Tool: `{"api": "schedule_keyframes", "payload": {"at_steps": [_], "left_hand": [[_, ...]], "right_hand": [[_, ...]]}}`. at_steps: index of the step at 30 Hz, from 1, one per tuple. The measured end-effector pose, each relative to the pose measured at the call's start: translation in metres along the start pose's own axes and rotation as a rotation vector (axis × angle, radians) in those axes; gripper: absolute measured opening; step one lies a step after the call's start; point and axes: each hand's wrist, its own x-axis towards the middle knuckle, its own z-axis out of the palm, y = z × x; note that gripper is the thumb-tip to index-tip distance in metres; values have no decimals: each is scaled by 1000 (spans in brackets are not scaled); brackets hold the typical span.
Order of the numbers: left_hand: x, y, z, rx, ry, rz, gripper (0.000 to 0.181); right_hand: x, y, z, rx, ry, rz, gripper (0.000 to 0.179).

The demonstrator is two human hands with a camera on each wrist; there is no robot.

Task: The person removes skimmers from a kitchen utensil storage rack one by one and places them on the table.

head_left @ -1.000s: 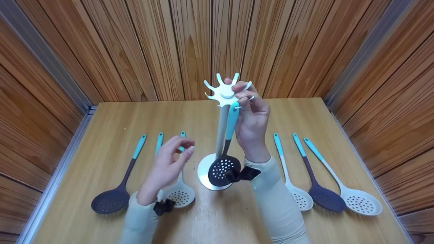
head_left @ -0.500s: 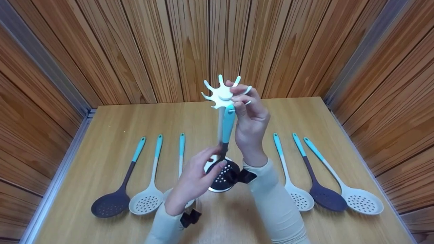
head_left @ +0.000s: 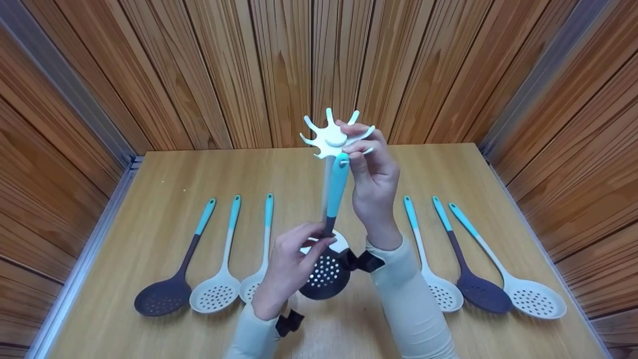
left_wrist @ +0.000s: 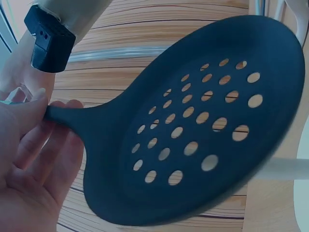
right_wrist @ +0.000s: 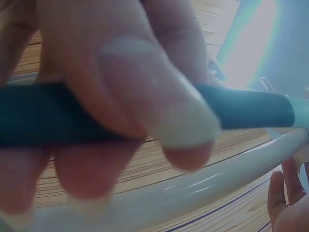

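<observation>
In the head view, my left hand (head_left: 294,264) pinches the neck of a black skimmer (head_left: 326,276) between thumb and fingers. Its turquoise handle (head_left: 337,187) hangs from a white utensil stand (head_left: 335,137), whose hook tip pokes through the handle's hole. My right hand (head_left: 375,184) grips the stand's hooked top, thumb beside the handle's end. The perforated skimmer head (left_wrist: 111,150) fills the left wrist view, with fingers (left_wrist: 67,150) around its neck. Close up in the right wrist view, a thumb (right_wrist: 159,92) presses the dark shaft (right_wrist: 251,106); the stand's pole (right_wrist: 207,188) runs behind.
Left of the stand lie a dark skimmer (head_left: 162,299) and two white ones (head_left: 215,295), (head_left: 249,285), the inner partly hidden by my left hand. Right of it are another dark skimmer (head_left: 483,291) and two white ones (head_left: 443,294), (head_left: 536,299). Wood-panelled walls (head_left: 279,75) enclose the table (head_left: 149,184).
My left hand has come across from above the left-hand utensils and taken hold of the hanging skimmer's neck. The skimmer's head has swung towards me. My right hand has stayed at the stand's top.
</observation>
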Motion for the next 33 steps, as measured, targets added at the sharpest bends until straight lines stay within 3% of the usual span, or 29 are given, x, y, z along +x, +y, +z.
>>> {"api": "schedule_keyframes", "payload": {"at_steps": [10,22,33], "left_hand": [[-3,7,-2,-56,-24,-40,17],[3,21,-8,-65,-29,53,21],[3,27,-24,-34,-14,69,22]], "right_hand": [[-2,-1,0,14,-21,-12,29],[-1,-1,-2,8,-30,-25,27],[-1,-1,-3,19,-48,-12,27]]}}
